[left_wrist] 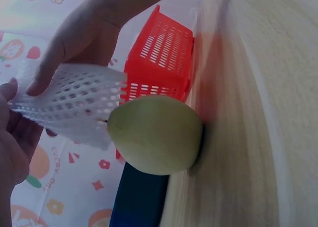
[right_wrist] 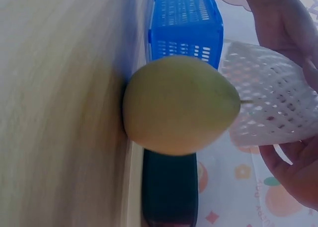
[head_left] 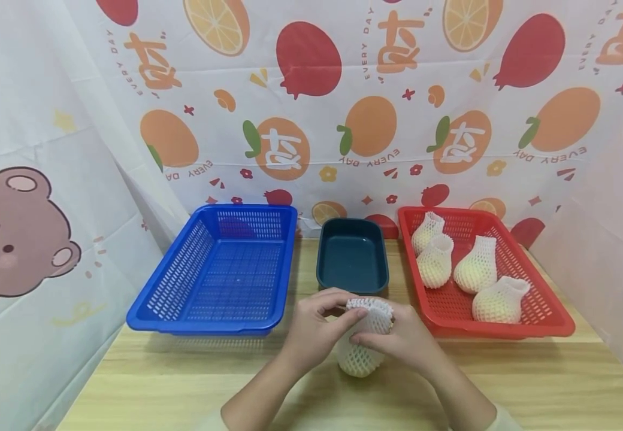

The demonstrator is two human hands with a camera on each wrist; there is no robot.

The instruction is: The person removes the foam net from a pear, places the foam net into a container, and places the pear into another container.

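A pale yellow-green pear stands bare on the wooden table, its stem pointing up. Just above it is a white foam net sleeve, its lower rim about level with the stem tip; from the head view the sleeve overlaps the pear. My left hand pinches the sleeve's upper part from the left, thumb in front. On the other side my right hand grips it, thumb also across the front. Some fingers of both hands are hidden behind or inside the sleeve.
A blue basket stands at the left. Behind the hands is a small dark teal tub. To the right, a red basket contains several net-wrapped pears. A fruit-print cloth hangs along the table's back.
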